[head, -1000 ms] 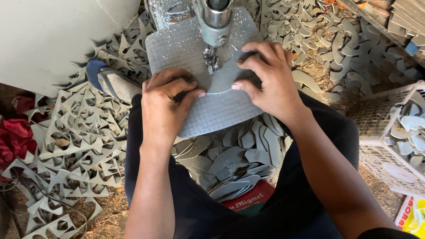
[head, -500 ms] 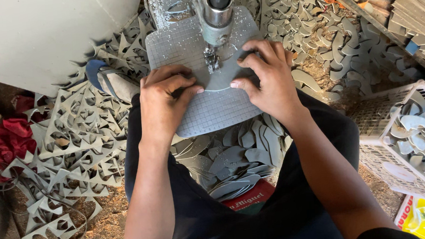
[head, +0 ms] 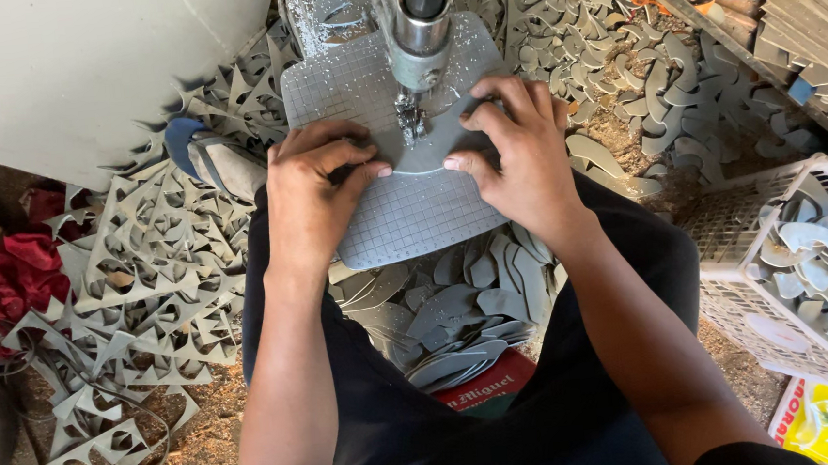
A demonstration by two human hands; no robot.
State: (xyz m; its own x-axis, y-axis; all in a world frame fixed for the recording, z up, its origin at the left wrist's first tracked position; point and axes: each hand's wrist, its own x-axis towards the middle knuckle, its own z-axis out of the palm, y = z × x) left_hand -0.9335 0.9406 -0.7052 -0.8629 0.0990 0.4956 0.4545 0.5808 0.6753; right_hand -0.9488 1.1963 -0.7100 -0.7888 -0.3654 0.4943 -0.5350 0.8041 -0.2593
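We press the grey curved piece flat on the gridded plate with left hand and right hand, fingers spread narrow on it, so it stays steady under the drill head.

Soft, even daylight, sharp focus throughout, faint shadows, slight wide-angle edge distortion.

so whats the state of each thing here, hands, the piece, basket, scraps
left hand: pressed flat on the grey piece
right hand: pressed flat on the grey piece
grey piece: flat on the gridded plate, under the machine head
gridded plate: level, speckled with chips
white basket: part-filled with cut pieces
scrap sheets: piled, cut out
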